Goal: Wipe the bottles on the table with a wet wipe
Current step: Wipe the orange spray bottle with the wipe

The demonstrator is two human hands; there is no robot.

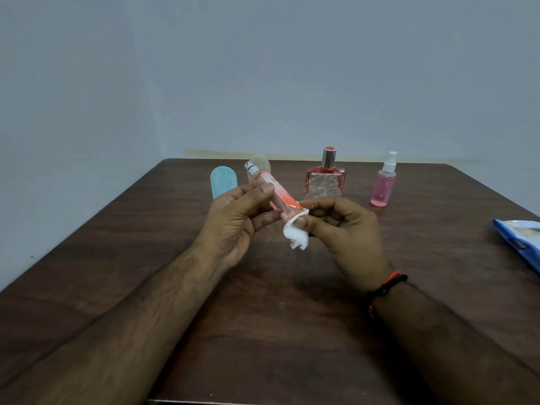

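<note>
Bench [292, 331]: hard wood under the raised bottle; a drop could crack it.
Left hand [233, 220]: pinches the slim pink bottle [271, 191] mid-body; wet plastic may slip.
Right hand [347, 229]: pinches the wet wipe [296, 236] round the bottle's base; it could tear.

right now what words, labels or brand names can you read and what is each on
Slim pink bottle held in the left hand: red letters starting "E", the rest hidden by the thumb; not readable.
Blue wipes pack at the table's right edge: dark print, too blurred to read.
Square red bottle, pink spray bottle: no text visible.
</note>
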